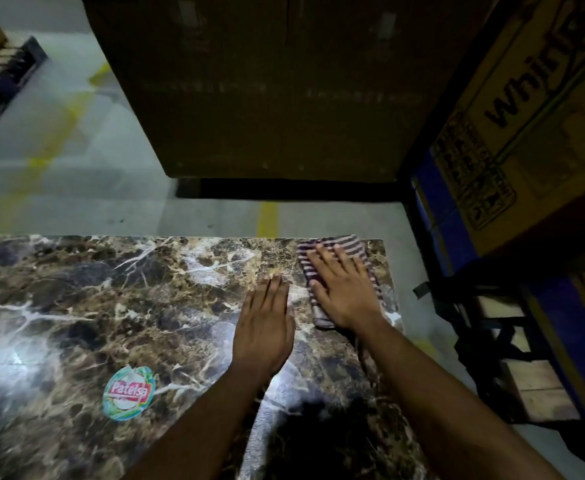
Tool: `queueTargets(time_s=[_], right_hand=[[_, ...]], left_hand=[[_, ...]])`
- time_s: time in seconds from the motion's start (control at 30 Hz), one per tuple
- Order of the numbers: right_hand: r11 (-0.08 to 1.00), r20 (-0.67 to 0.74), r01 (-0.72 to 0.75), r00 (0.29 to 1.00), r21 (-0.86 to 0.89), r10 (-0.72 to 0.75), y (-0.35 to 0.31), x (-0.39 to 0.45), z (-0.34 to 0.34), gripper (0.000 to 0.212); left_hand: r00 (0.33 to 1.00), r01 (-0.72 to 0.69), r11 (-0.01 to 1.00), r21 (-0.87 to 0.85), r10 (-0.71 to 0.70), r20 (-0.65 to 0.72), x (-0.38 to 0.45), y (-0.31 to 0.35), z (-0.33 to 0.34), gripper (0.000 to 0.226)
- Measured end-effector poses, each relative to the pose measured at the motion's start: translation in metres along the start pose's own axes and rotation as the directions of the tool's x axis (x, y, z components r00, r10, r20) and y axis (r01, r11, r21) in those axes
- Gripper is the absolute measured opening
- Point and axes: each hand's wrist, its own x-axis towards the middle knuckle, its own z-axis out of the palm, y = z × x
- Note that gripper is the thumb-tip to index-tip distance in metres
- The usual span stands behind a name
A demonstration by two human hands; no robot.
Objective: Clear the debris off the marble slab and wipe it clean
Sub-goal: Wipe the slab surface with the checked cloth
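Observation:
A brown marble slab [118,299] with white veins fills the lower part of the view. Near its far right corner lies a folded cloth [348,244] with purple and white stripes. My right hand [343,287] presses flat on the cloth with straight fingers, covering most of it. My left hand [265,327] rests flat on the bare marble just left of the cloth, fingers together and straight. A round sticker [129,392] with red lettering sits on the slab at the lower left. I see no loose debris on the slab.
A large dark cardboard box [267,84] stands on the floor beyond the slab. Printed cartons [526,109] on blue racking [436,206] rise at the right, with wooden pallet parts [540,389] below. Grey floor with yellow lines [268,218] lies behind.

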Motion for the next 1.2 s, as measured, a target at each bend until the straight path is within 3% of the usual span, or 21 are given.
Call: queueTargets(time_s=[0.13,0.33,0.5,0.67,0.83,0.93,1.03,1.2], right_hand=[[0.985,-0.038,-0.172,0.984,0.017,0.172,0.029,0.021,-0.011,0.067],[0.999,-0.024,-0.044,0.999,0.004,0.044,0.021,-0.028,-0.001,0.065],[0.979,-0.042,-0.204,0.978,0.016,0.205,0.037,-0.009,-0.008,0.066],[0.999,-0.002,-0.037,0.999,-0.011,0.037,0.014,-0.050,0.002,0.067],[0.975,-0.040,-0.221,0.974,0.020,0.222,0.038,-0.065,-0.001,0.066],[0.984,-0.044,-0.175,0.983,0.037,0.177,0.002,-0.073,0.005,0.065],[0.995,-0.026,-0.096,0.995,0.024,0.096,-0.014,-0.132,0.017,0.062],[0.965,-0.041,-0.257,0.965,0.058,0.260,0.011,-0.177,0.019,0.065]], left_hand=[[1.000,-0.011,1.000,-0.001,0.011,-0.001,0.003,0.008,0.000,0.056],[1.000,-0.004,1.000,0.004,0.004,0.018,0.004,0.027,0.011,0.058],[1.000,0.004,1.000,-0.010,-0.003,0.016,-0.001,0.036,0.016,0.058],[1.000,-0.016,1.000,0.003,0.016,0.002,-0.010,0.037,0.018,0.058],[0.999,-0.037,0.998,-0.041,0.038,0.007,-0.031,0.038,0.021,0.057],[0.999,-0.037,0.999,-0.026,0.037,0.002,-0.047,0.040,0.024,0.057],[0.999,-0.043,0.999,-0.031,0.044,0.019,-0.066,0.042,0.024,0.058],[0.997,-0.068,0.998,-0.001,0.068,0.041,-0.116,0.042,0.029,0.060]])
